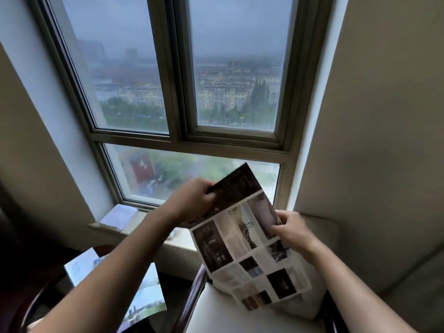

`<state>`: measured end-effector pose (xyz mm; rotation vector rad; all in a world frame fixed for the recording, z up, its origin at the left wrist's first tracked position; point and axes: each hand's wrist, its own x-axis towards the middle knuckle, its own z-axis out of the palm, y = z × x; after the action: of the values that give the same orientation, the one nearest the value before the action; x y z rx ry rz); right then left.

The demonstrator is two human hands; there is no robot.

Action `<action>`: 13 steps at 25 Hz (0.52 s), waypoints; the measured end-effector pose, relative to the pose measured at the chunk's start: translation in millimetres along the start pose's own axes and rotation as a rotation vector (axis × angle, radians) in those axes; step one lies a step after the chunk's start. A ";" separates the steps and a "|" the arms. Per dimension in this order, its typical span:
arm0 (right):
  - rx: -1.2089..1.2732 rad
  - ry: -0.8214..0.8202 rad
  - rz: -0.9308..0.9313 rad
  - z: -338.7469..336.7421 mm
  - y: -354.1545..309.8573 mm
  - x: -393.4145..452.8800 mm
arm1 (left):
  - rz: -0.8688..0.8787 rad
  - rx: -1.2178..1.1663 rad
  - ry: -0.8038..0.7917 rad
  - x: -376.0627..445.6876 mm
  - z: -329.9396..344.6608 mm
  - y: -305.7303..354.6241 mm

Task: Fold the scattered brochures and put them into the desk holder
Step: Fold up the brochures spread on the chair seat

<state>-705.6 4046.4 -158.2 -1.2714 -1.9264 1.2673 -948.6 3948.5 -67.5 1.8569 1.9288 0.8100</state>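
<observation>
A large unfolded brochure, with a dark top panel and several photo panels on white, is held up in the air in front of the window. My left hand grips its upper left edge at the dark panel. My right hand pinches its right edge. The sheet's lower end hangs down over the white seat cushion. Other open brochures with blue and green pictures lie on the dark table at the lower left. No desk holder is in view.
A wide window fills the wall ahead, with a stone sill below it. A white packet rests on the sill at the left. A chair with a dark wooden armrest and pale cushions stands at the lower right.
</observation>
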 end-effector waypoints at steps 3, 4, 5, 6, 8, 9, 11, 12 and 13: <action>0.159 -0.013 -0.003 1.8 -20.7 3.4 | 0.038 0.064 -0.203 -6.9 38.9 2.6; 0.213 -0.030 0.003 2.3 -29.3 4.4 | 0.044 0.087 -0.224 -11.6 53.6 1.4; 0.258 -0.052 0.012 2.6 -38.5 4.4 | 0.053 0.093 -0.209 -15.9 66.9 0.6; 0.298 -0.072 0.018 2.2 -46.6 3.9 | 0.074 0.083 -0.169 -18.4 78.8 -1.7; 0.337 -0.109 0.022 0.1 -57.6 1.7 | 0.110 0.078 -0.047 -20.0 92.7 -7.6; 0.339 -0.130 0.019 -1.6 -59.8 0.4 | 0.133 0.089 0.023 -18.7 94.1 -9.9; 0.343 -0.151 0.000 -3.3 -59.0 -2.4 | 0.161 0.109 0.138 -13.7 92.2 -15.3; 0.336 -0.146 -0.015 -3.4 -56.9 -3.6 | 0.164 0.128 0.161 -12.3 91.2 -17.8; 0.304 -0.123 -0.035 -3.4 -54.2 -4.2 | 0.156 0.141 0.162 -11.8 89.6 -19.6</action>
<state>-724.2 4037.1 -107.9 -1.0228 -1.7437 1.5812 -908.9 3951.9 -150.9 2.1061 2.0030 0.9190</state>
